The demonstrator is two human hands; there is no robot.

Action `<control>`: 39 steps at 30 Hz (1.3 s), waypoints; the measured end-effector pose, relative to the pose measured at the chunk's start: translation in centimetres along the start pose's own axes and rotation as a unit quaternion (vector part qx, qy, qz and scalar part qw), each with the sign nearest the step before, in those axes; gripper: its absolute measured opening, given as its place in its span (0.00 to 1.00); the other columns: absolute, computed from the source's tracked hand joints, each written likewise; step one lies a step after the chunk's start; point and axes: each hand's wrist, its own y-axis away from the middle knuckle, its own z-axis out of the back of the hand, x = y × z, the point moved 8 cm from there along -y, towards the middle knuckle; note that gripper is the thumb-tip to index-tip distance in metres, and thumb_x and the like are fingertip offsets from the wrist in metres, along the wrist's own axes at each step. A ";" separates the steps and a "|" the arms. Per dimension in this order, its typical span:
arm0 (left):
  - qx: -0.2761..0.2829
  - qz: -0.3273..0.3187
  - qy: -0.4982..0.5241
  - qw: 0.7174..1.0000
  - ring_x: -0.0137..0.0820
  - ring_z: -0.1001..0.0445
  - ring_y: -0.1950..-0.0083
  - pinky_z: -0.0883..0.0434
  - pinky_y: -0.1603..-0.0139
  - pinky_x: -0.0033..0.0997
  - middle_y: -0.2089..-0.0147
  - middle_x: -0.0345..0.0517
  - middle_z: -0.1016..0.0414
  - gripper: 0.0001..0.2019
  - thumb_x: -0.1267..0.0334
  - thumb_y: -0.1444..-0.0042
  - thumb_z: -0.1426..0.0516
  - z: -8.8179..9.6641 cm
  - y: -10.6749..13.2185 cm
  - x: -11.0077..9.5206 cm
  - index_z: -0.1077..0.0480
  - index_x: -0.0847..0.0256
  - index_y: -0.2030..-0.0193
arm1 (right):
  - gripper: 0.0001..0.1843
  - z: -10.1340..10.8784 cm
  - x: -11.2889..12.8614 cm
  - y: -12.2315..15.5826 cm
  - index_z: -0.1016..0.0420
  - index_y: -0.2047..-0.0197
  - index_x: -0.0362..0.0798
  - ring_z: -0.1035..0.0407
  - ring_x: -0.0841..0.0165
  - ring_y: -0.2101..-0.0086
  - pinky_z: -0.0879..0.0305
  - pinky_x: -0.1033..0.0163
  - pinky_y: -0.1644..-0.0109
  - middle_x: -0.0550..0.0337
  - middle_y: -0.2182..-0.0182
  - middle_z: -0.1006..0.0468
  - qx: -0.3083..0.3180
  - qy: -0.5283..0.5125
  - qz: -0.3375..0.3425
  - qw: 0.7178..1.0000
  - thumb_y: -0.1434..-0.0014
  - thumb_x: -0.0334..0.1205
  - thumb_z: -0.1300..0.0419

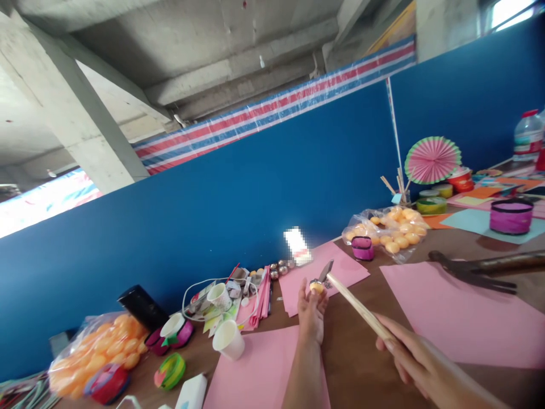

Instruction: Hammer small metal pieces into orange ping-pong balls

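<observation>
In the head view, my left hand [312, 318] is raised with its fingers curled around a small yellow-orange ball [317, 288]. Something silvery shows on top of the ball, too small to make out. My right hand [409, 352] grips the pale wooden handle of a small hammer [357, 307]. Its grey, pointed metal head is right beside the ball; whether they touch I cannot tell. Beneath both hands lie a brown table [353, 352] and a pink paper sheet [344, 267].
A dark claw hammer [468, 272] rests on pink paper at right. Bags of orange balls [395, 230] stand behind and at left. A paper cup [229, 339], silver balls [275, 271] and purple containers [511, 216] are around. A blue partition [255, 199] backs the table.
</observation>
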 end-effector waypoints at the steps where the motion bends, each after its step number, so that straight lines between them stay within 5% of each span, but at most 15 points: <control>1: 0.008 0.004 0.005 1.000 0.30 0.26 0.60 0.31 0.57 0.30 0.60 0.45 0.27 0.23 0.62 0.53 0.41 -0.2 0.1 0.0 0.37 0.54 0.48 | 0.25 0.1 0.1 0.0 0.47 0.43 0.52 0.37 0.76 0.83 0.44 0.73 0.85 0.60 0.71 0.28 0.000 0.004 0.003 1.000 0.40 0.52 0.59; 8: 0.032 0.001 0.014 0.999 0.29 0.26 0.59 0.33 0.53 0.28 0.59 0.47 0.26 0.20 0.64 0.53 0.41 -0.9 0.2 0.0 0.34 0.60 0.50 | 0.25 0.5 0.0 0.0 0.46 0.42 0.52 0.34 0.74 0.79 0.33 0.66 0.71 0.59 0.67 0.26 -0.043 0.024 0.050 0.998 0.41 0.51 0.58; 18: -0.011 0.020 0.014 1.000 0.29 0.25 0.61 0.30 0.59 0.26 0.64 0.45 0.26 0.14 0.62 0.56 0.39 -0.1 0.0 0.1 0.30 0.63 0.61 | 0.26 0.5 0.5 0.1 0.49 0.41 0.52 0.34 0.73 0.79 0.33 0.67 0.73 0.59 0.67 0.27 -0.026 0.019 0.040 0.999 0.40 0.50 0.59; 28: 0.019 0.009 0.050 0.999 0.27 0.26 0.61 0.31 0.54 0.27 0.61 0.47 0.25 0.19 0.65 0.53 0.41 -0.5 0.0 0.2 0.33 0.60 0.52 | 0.26 0.2 0.6 0.2 0.48 0.41 0.50 0.34 0.73 0.78 0.33 0.66 0.71 0.58 0.67 0.27 -0.026 0.040 0.039 0.998 0.40 0.50 0.60; 34: -0.016 0.010 0.042 0.999 0.29 0.26 0.60 0.30 0.55 0.26 0.61 0.48 0.25 0.14 0.64 0.54 0.40 0.0 -0.1 0.0 0.30 0.63 0.59 | 0.26 0.0 0.6 0.2 0.52 0.40 0.51 0.34 0.73 0.77 0.32 0.64 0.69 0.57 0.64 0.27 -0.032 0.044 0.051 0.997 0.39 0.50 0.61; 39: -0.023 0.023 0.036 0.999 0.28 0.25 0.62 0.30 0.58 0.23 0.65 0.47 0.25 0.11 0.65 0.55 0.39 0.0 -0.1 0.1 0.29 0.65 0.63 | 0.26 0.0 0.2 0.2 0.45 0.42 0.50 0.33 0.71 0.78 0.32 0.63 0.69 0.57 0.68 0.25 -0.040 0.047 0.045 0.997 0.40 0.50 0.58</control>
